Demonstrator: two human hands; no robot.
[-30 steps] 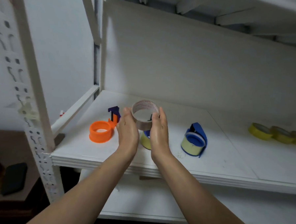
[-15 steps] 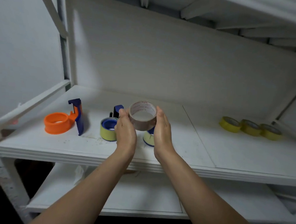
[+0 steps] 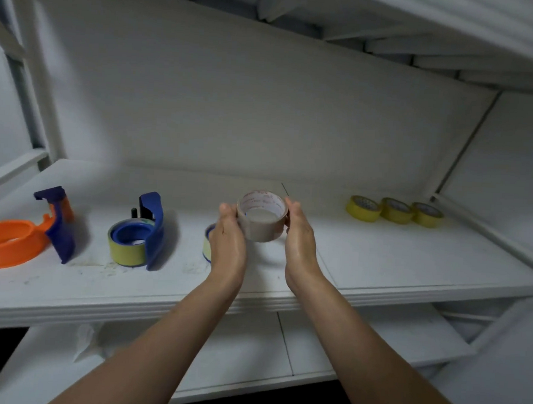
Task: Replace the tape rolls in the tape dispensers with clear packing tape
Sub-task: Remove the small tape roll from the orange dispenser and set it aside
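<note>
Over the shelf (image 3: 379, 263), left hand (image 3: 227, 243), right hand (image 3: 300, 243), fingers (image 3: 290, 204) curled round tape roll (image 3: 260, 227)

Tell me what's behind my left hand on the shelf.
Behind the left hand only a sliver shows: the edge of a yellowish tape roll with a blue rim, on the shelf. The hand covers the rest, so whether it sits in a dispenser cannot be seen.
</note>
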